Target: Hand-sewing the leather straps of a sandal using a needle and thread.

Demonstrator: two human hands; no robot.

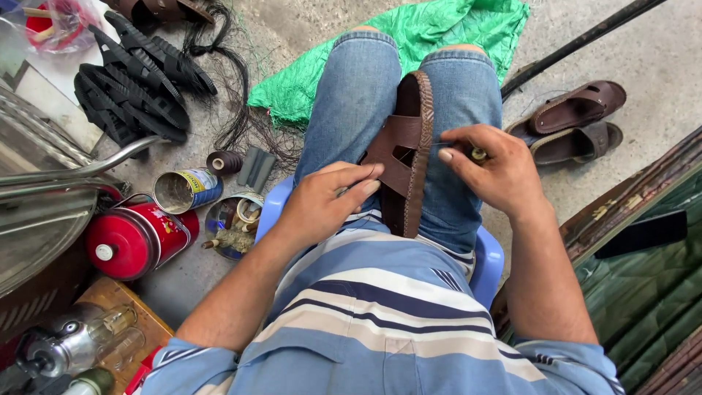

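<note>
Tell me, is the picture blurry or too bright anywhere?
In the head view, soft daylight, no hard shadows; the brown sandal and both hands, left hand and right hand, look sharp; the metal tray at the left edge shows pale glare; the edges bend slightly, as with a wide lens; the glass jars at the bottom corner look a bit soft.

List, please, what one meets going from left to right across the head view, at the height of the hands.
Red canister → open tin can → left hand → brown sandal → right hand → pair of brown sandals on the ground.
</note>
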